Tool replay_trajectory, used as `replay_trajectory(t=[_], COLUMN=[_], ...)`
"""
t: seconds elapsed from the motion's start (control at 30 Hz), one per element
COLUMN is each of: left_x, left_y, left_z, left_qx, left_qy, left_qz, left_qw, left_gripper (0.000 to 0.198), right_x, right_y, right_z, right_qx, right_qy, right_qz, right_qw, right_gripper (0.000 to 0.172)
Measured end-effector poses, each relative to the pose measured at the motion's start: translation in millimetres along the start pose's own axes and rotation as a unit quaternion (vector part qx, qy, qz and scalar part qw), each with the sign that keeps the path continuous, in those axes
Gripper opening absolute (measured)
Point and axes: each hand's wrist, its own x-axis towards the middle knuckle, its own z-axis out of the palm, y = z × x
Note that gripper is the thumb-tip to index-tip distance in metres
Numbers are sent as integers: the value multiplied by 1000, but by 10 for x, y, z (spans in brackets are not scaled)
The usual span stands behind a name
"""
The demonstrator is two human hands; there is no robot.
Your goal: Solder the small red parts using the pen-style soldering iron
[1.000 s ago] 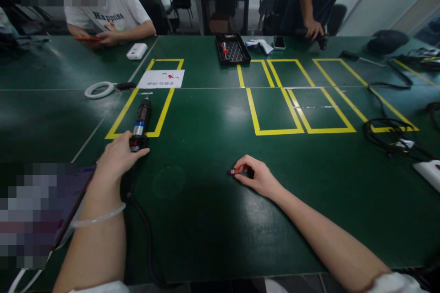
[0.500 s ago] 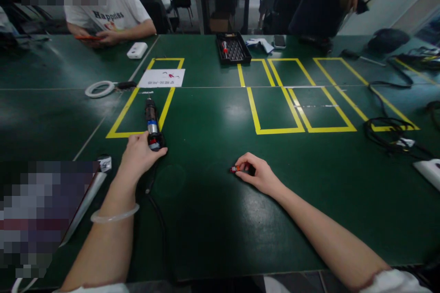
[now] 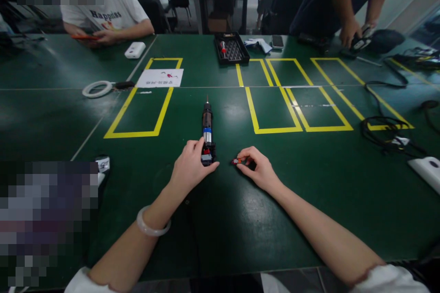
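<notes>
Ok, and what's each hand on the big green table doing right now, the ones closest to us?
Left hand: closed on the near end of the black tool.
Right hand: closed, pinching a small red-orange piece.

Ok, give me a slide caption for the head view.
Left hand holds a dark cylindrical tool, right hand pinches a small red part, at a green table.

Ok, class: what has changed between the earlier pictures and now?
The left hand moved the cylindrical tool rightward, from the leftmost yellow rectangle toward the right hand, which still pinches a small red piece. The standing person's hand shifted right. The paper and black tray stayed.
</notes>
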Motion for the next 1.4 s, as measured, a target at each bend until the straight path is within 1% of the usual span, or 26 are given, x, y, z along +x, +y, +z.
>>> replay_trajectory(t=[0.13, 0.27, 0.47, 0.63, 0.8, 0.9, 1.03, 1.13, 1.3, 1.4], left_x=[-74, -125, -140, -133, -136, -147, -156, -137, -73, -53], left_y=[261, 402, 424, 426, 411, 404, 425, 494, 660, 692], left_z=[119, 193, 221, 213, 240, 242, 213, 181, 130, 103], left_qx=[-36, -51, -33, -24, -19, -14, -2, 18, 70, 90], left_qy=[-12, -13, -1, -2, 1, 1, 1, 5, 5, -8], left_qz=[41, 62, 78, 82, 82, 82, 88, 82, 42, 17], left_qw=[998, 997, 996, 996, 996, 997, 996, 996, 997, 996], left_gripper=[82, 85, 83, 83, 83, 84, 85, 85, 75, 71], right_x=[-3, -19, -29, -16, -45, -66, -67, -63, -74, -85], right_y=[46, 61, 11, -18, -15, -10, -20, -39, -38, -26], right_z=[-5, -11, 5, 28, 11, 9, 13, 10, -4, -6], right_qx=[-21, -34, -58, -60, -74, -79, -90, -76, -23, 4], right_qy=[21, 20, 21, 23, 12, 18, 31, 37, 34, 20], right_qz=[9, -3, -48, -41, -53, -54, -37, -8, 29, 33], right_qw=[1000, 999, 997, 997, 996, 995, 995, 996, 999, 999], right_gripper=[14, 13, 11, 12, 18, 21, 23, 23, 18, 19])
